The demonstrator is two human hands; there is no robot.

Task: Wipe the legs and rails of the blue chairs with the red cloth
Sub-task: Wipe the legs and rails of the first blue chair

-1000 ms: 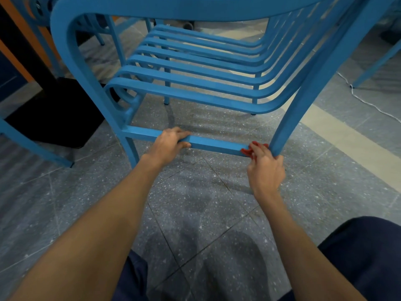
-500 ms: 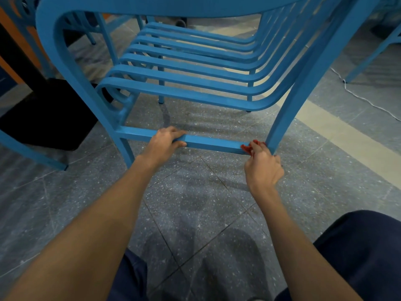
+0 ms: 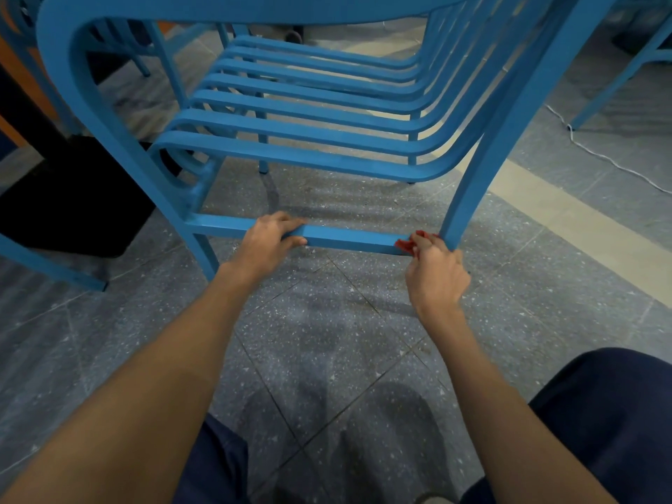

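Two hands on lower rail [image 3: 351, 241]: left hand [image 3: 269, 243] grip wraps it, right hand [image 3: 436, 276] pinches red cloth [image 3: 409, 244] at its right end. Cloth likely soft; hold bunched.

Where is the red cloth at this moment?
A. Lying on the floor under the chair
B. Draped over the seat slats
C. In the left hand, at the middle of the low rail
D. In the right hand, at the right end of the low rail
D: the red cloth pokes out from the right hand where the low rail meets the chair leg; the left hand grips the rail bare.
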